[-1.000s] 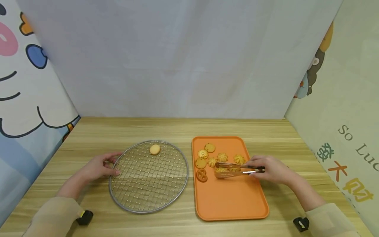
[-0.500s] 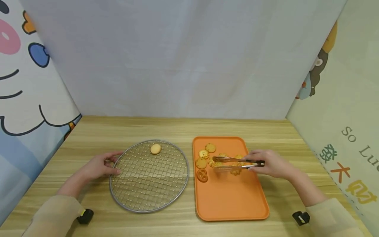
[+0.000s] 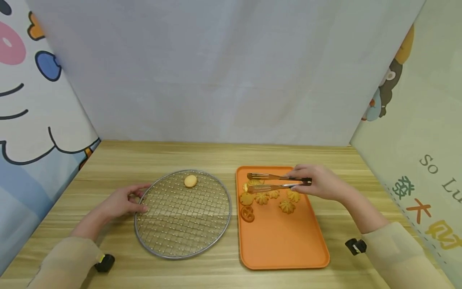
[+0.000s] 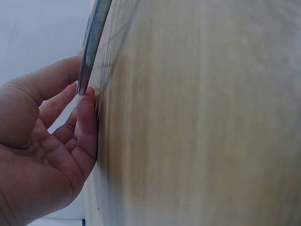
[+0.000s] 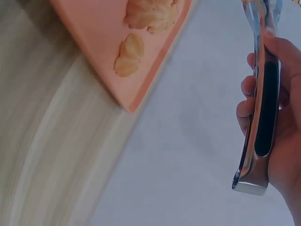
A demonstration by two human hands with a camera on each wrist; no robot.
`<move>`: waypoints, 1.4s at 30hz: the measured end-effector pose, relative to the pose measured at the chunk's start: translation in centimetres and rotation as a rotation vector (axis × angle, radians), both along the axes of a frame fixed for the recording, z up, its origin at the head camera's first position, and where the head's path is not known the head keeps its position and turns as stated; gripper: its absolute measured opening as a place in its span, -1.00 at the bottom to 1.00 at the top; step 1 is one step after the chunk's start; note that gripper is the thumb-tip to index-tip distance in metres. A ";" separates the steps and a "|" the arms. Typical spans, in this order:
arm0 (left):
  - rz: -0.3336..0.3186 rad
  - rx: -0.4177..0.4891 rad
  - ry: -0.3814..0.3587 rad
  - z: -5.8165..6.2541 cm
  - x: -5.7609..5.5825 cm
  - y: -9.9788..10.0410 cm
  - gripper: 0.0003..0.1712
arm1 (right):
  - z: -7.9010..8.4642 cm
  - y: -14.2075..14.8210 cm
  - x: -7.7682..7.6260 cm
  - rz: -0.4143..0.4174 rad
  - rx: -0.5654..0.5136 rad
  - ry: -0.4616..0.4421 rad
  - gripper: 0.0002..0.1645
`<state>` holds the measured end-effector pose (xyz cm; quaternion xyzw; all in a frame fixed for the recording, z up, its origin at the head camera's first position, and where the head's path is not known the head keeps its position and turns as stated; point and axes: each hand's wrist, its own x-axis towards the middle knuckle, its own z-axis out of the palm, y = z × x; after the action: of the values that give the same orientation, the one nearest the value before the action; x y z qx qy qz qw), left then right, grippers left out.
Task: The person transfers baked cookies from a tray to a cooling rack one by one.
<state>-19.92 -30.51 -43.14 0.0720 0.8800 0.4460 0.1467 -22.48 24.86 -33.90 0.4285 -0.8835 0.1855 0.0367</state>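
Observation:
My left hand (image 3: 124, 202) pinches the left rim of a round wire rack (image 3: 184, 224); in the left wrist view its thumb and fingers meet at the metal rim (image 4: 94, 47). One plain round cookie (image 3: 190, 181) lies near the rack's far edge. My right hand (image 3: 319, 182) grips metal tongs (image 3: 279, 181) with dark handles, also seen in the right wrist view (image 5: 263, 108). The tongs' arms are spread over the far left part of an orange tray (image 3: 281, 245), partly hiding cookies there. I see nothing held between their tips.
On the tray lie a pretzel (image 3: 247, 213), a round cookie (image 3: 247, 198) and several flower-shaped cookies (image 3: 287, 206). The rack and tray stand apart on a wood-grain table (image 3: 173, 154). A pale curtain (image 3: 223, 80) hangs behind the table, with printed panels at both sides.
My right hand has lifted the tongs away from the flower-shaped cookies and moved them to the far left of the tray. The left hand keeps its hold on the rack.

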 end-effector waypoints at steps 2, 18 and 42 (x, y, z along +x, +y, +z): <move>-0.005 0.002 0.004 -0.1 0.0 0.1 -0.06 | 0.4 -0.6 -0.2 -0.011 0.015 0.004 -0.63; -0.019 -0.014 0.019 -0.2 -0.2 -0.4 -0.04 | 1.2 -6.5 -1.6 -0.029 0.069 0.091 -0.58; -0.025 -0.016 0.004 -0.1 0.0 -0.2 -0.03 | -2.4 -12.3 -3.3 -0.070 0.118 0.066 -0.59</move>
<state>-19.91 -30.69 -43.24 0.0828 0.8828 0.4371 0.1510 -25.76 12.52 -36.29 0.4046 -0.9057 0.1175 0.0467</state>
